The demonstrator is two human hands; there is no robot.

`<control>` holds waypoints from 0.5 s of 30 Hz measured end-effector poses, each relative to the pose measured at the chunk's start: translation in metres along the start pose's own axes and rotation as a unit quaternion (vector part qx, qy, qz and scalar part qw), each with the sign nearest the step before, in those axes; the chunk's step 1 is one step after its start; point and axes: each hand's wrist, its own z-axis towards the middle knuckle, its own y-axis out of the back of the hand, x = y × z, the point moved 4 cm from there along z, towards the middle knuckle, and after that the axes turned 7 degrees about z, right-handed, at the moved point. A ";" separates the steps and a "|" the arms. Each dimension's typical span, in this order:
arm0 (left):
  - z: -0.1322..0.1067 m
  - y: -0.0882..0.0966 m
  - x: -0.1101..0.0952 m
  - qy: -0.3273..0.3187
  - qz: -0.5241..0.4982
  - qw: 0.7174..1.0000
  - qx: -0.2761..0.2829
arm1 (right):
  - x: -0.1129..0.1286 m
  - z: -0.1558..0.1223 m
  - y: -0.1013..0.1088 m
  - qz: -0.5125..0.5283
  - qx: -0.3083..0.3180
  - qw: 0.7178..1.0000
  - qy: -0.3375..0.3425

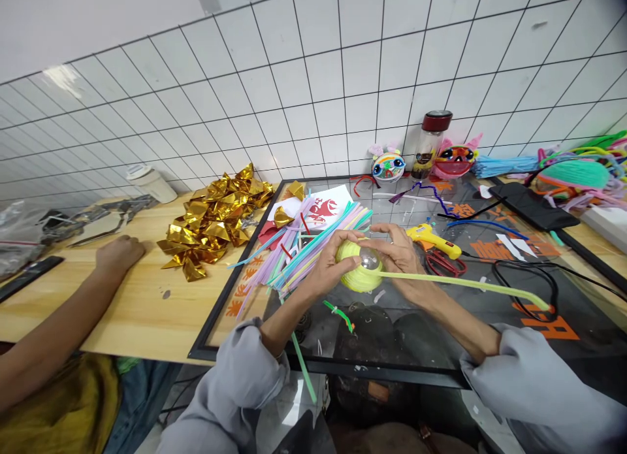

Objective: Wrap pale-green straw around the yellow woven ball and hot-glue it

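Observation:
My left hand (pixel 329 266) and my right hand (pixel 398 253) both close around a clear plastic ball (pixel 368 259) partly wrapped in yellow-green pipe cleaner (pixel 356 275). The loose end of that pipe cleaner (pixel 470 284) trails right across the glass-topped board (pixel 490 336). Just behind my left hand lies a bundle of pastel pipe cleaners (pixel 313 245). A yellow glue gun (pixel 434 237) rests beyond my right hand.
A heap of gold foil pieces (pixel 213 222) sits on the wooden table (pixel 142 297). Another person's arm and fist (pixel 115 255) rest at left. Painted masks (pixel 388 166), a jar (pixel 431 144), a dark tablet (pixel 531 206) and more pipe cleaners (pixel 578 173) line the back right. Black cables (pixel 533 271) cross the glass.

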 end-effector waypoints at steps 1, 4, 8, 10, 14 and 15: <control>0.000 0.000 0.001 -0.002 0.001 1.000 0.001 | 0.002 0.000 0.000 0.007 0.003 1.000 0.002; 0.001 0.001 0.002 -0.013 0.003 1.000 0.000 | 0.007 0.001 -0.001 0.027 0.021 0.999 0.003; 0.001 0.001 0.002 -0.016 0.000 1.000 0.002 | 0.009 0.001 0.000 0.044 0.015 0.999 0.017; 0.001 0.000 0.002 -0.007 0.000 1.000 0.002 | 0.005 0.001 0.001 0.044 -0.002 0.999 0.010; 0.000 0.000 0.000 -0.002 -0.004 1.000 0.000 | -0.002 0.000 0.003 0.028 -0.023 0.999 -0.010; 0.000 0.000 0.000 -0.002 -0.004 1.000 -0.001 | -0.003 0.000 0.002 0.028 -0.019 0.999 -0.012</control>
